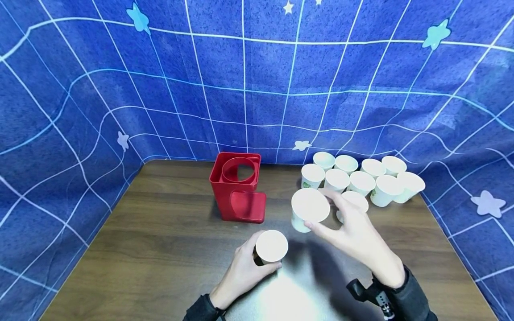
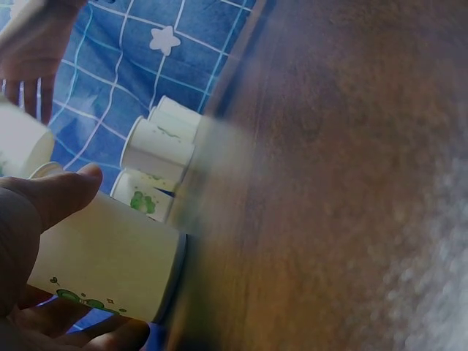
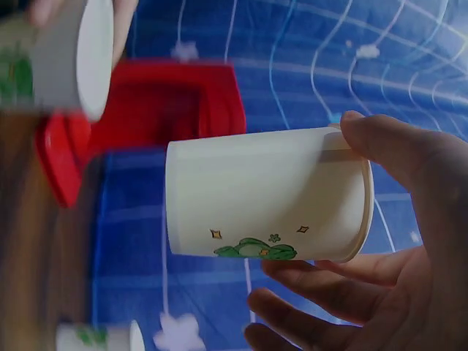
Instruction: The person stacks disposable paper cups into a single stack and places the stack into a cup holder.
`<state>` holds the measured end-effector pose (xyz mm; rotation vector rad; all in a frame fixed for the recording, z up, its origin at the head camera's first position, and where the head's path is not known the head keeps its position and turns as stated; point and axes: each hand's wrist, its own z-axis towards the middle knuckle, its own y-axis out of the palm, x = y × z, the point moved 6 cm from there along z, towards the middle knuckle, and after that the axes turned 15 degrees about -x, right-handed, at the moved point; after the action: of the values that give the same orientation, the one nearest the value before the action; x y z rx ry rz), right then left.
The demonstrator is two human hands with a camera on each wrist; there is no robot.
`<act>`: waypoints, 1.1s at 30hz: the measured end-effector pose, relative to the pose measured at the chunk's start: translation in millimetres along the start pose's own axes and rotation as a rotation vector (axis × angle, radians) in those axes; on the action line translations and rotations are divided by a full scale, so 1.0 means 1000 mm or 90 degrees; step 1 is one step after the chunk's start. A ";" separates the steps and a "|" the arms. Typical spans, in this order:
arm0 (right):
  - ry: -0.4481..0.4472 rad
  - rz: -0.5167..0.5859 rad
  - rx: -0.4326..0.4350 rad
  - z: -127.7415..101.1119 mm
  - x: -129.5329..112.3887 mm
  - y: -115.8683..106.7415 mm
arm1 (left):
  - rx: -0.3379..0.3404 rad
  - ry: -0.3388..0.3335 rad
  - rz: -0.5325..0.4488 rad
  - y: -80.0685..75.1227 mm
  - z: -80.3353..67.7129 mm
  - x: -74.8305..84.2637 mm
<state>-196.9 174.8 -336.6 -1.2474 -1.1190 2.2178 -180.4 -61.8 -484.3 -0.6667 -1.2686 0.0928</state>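
Observation:
My left hand (image 1: 248, 271) grips a white paper cup (image 1: 271, 246) around its side, low over the front middle of the table. Its mouth faces up, and green print shows near its base in the left wrist view; whether the base touches the table I cannot tell. Farther right, my right hand (image 1: 357, 232) holds a second white paper cup (image 1: 310, 206) upright in the air between thumb and fingers. Green frog-like print marks that cup (image 3: 267, 194) in the right wrist view. The two held cups are apart.
Several white paper cups (image 1: 337, 179) stand in rows at the table's back right. One (image 1: 355, 201) is partly hidden behind my right hand. A red plastic holder (image 1: 237, 187) with a round ring and a front ledge stands at the back middle. Blue cloth (image 1: 265, 107) hangs behind the table (image 1: 160, 232).

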 end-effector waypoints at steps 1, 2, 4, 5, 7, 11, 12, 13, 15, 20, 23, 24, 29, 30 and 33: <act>-0.001 0.009 -0.017 0.002 -0.003 0.004 | 0.001 0.001 0.004 0.000 0.000 0.000; 0.001 0.015 -0.032 0.003 -0.005 0.009 | 0.001 0.002 0.005 0.000 0.000 0.000; -0.006 0.030 -0.054 0.005 -0.010 0.018 | 0.003 0.003 0.009 -0.001 0.000 0.000; -0.014 0.039 -0.062 0.006 -0.013 0.022 | 0.003 0.004 0.013 -0.001 0.000 0.001; -0.032 0.058 -0.073 0.007 -0.017 0.030 | 0.004 0.003 0.029 -0.001 0.000 0.001; -0.057 0.083 -0.086 0.008 -0.023 0.042 | 0.004 0.002 0.054 0.000 0.000 0.001; -0.061 0.084 -0.088 0.008 -0.024 0.044 | 0.004 0.000 0.059 0.000 0.000 0.001; -0.067 0.088 -0.090 0.008 -0.025 0.046 | 0.004 -0.001 0.061 0.000 0.000 0.001; -0.078 0.093 -0.095 0.008 -0.026 0.050 | 0.003 -0.004 0.063 -0.001 -0.001 0.001; -0.095 0.104 -0.107 0.008 -0.028 0.056 | 0.001 -0.009 0.060 -0.001 0.000 0.000; -0.093 0.111 -0.116 0.008 -0.027 0.061 | -0.001 -0.010 0.054 -0.001 -0.001 0.000; -0.091 0.112 -0.117 0.008 -0.026 0.063 | -0.002 -0.012 0.050 -0.002 -0.001 -0.001; -0.086 0.105 -0.124 0.006 -0.024 0.072 | 0.003 -0.014 0.055 -0.002 -0.001 -0.001; -0.085 0.099 -0.124 0.005 -0.024 0.074 | 0.005 -0.013 0.058 -0.002 -0.001 -0.001; -0.083 0.094 -0.134 0.005 -0.023 0.080 | 0.010 -0.010 0.060 -0.002 -0.001 0.000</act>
<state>-182.9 108.6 -384.8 -1.3227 -1.3813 2.3688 -180.1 -63.6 -483.7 -0.7139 -1.2504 0.1858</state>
